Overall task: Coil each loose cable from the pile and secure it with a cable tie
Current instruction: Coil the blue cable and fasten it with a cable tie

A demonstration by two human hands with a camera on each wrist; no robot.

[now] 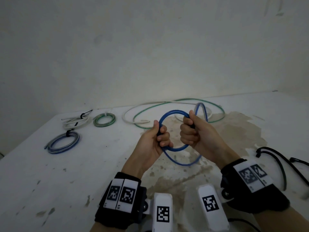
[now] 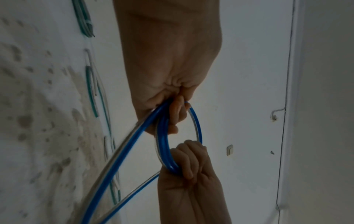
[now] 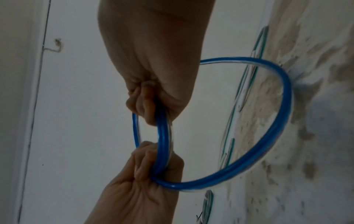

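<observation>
Head view, item: blue cable (image 1: 173, 113), part-coiled above the desk (image 1: 66, 173), gripped by our left hand (image 1: 156, 139) and right hand (image 1: 192, 131); risk: untied loops springing open if either fist slackens.

Both hands are bare: left hand (image 1: 154, 143), right hand (image 1: 194, 131). Each wrist carries a black fabric wrist strap, left (image 1: 117, 213) and right (image 1: 260, 201). Each strap bears paired white rectangular plates printed with black square-pattern markers. A white moulded camera housing (image 1: 163, 213) with one such marker projects beside each strap. A metal screw head (image 1: 226, 193) shows at the right mount.
</observation>
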